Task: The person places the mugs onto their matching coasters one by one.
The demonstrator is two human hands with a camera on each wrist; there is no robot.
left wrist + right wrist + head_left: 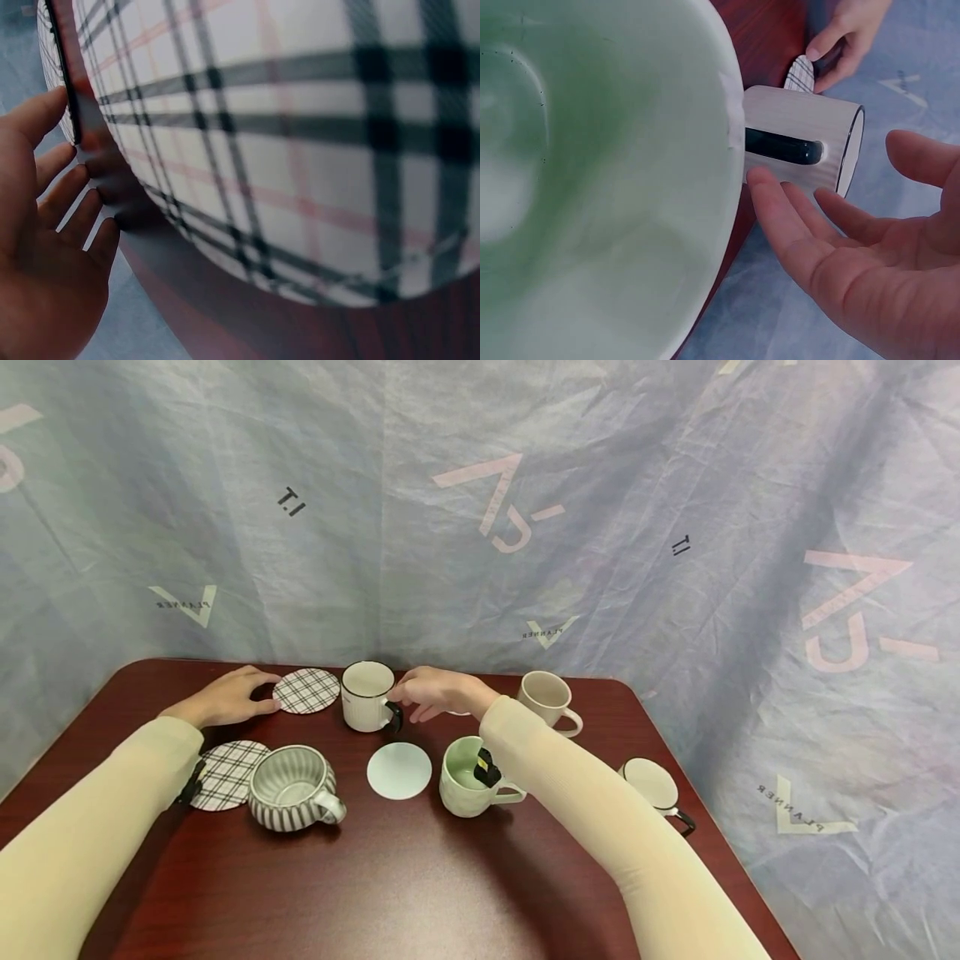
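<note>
At the table's back left, my left hand (232,693) has its thumb and fingers spread at the edge of a round plaid coaster (306,691). The thumb touches or nearly touches that edge in the left wrist view. Just right of this coaster stands an upright cream mug (365,706) with a dark rim and black handle (394,718). My right hand (438,689) is beside the mug's handle side, fingers loosely extended, gripping nothing. In the right wrist view, the fingertips (761,176) are close to the mug; contact cannot be told.
Nearer stand a striped grey mug (288,802), another plaid coaster (227,764), a pale round coaster (399,771) and a green mug (463,797) under the right forearm. A beige mug (545,691) and a black-handled mug (651,783) are at right. A grey curtain (337,527) hangs behind.
</note>
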